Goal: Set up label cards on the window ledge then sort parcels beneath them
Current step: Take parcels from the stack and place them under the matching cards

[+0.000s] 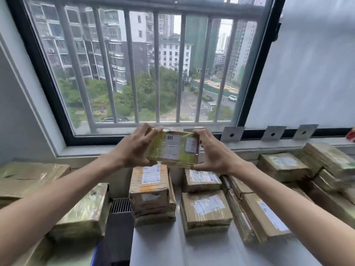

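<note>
both hands, left (134,148) and right (213,152), gripped the small yellow-taped cardboard parcel (173,148) by its ends, label up, likely to read it.

Two bare forearms enter from the lower corners and end in the left hand (134,148) and the right hand (213,152). No sleeve, glove, watch or ring shows on either arm from the frame edge to the fingertips. The left hand presents its back, with knuckles and tendon ridges faintly visible behind the fingers (146,131). The right hand also presents its back; its thumb (201,167) lies below the other digits. Wrists are slender, forearms smooth and unmarked. Motion blur softens the fingertips, so nail detail cannot be made out.
</note>
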`<action>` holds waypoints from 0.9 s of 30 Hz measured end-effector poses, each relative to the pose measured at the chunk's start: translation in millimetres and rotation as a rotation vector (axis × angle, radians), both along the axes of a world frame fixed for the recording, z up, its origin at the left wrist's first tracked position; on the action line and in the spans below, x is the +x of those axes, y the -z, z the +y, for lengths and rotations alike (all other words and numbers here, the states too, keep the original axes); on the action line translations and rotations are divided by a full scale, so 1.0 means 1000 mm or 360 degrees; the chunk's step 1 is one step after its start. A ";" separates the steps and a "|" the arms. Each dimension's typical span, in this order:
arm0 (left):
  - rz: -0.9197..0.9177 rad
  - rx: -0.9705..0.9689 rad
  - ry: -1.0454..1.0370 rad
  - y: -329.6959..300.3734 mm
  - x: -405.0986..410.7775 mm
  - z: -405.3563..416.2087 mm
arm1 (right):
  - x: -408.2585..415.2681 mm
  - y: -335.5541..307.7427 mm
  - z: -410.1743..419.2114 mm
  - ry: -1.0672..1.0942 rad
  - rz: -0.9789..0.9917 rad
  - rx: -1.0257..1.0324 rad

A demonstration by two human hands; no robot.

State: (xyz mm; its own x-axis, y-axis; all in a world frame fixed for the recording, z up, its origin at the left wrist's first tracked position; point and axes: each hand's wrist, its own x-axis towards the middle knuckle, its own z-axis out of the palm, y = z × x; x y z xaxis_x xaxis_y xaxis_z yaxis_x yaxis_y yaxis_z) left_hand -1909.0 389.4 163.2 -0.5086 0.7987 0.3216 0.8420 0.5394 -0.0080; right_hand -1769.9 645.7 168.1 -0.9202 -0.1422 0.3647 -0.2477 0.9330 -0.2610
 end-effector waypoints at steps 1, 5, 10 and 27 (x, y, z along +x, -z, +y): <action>0.0010 0.0001 -0.0003 0.000 0.012 0.001 | 0.012 0.000 0.002 -0.0003 0.0008 -0.0022; 0.0008 -0.0045 0.0020 0.004 0.055 0.008 | 0.060 0.006 0.008 0.0001 0.0031 -0.0041; 0.0019 -0.0120 0.0098 0.007 0.092 0.027 | 0.108 0.018 0.018 0.0101 -0.0042 -0.0076; -0.0067 -0.0331 0.0388 0.027 0.165 0.090 | 0.202 0.046 0.039 0.0447 -0.0475 0.0125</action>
State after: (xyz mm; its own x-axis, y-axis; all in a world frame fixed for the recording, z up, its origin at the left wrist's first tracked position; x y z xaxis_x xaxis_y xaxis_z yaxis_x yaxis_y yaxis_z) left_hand -1744.1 479.5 135.8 -0.3038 0.9450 0.1215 0.9481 0.3124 -0.0591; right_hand -1567.7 684.7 122.2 -0.9909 0.1126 0.0744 0.0950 0.9735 -0.2081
